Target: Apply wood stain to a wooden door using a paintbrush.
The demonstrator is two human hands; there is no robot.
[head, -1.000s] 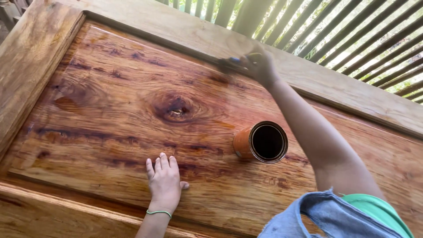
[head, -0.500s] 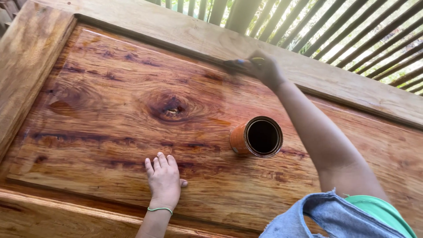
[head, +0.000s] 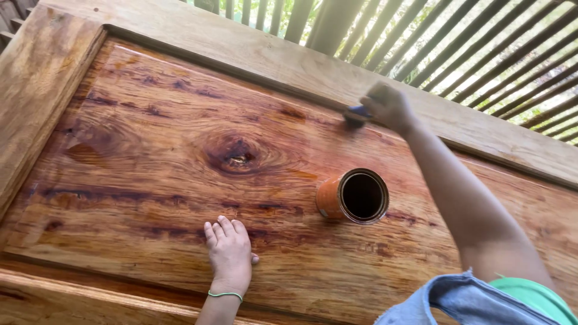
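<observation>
Wooden panel: large, glossy reddish-brown, set in a paler raised frame; a dark knot lay beyond the left fingertips.

Slatted wall: past the frame, beyond the right fingers.

Orange can: open, dark inside, standing on the panel between the two hands, apart from both.

Right hand: arm stretched out, fingers curled tight around a brush.

Left hand: flat on the panel, fingers close together, thumb out; green band at the wrist.

Brush: blue-handled, blurred, its tip touching the panel near the frame's far edge.
</observation>
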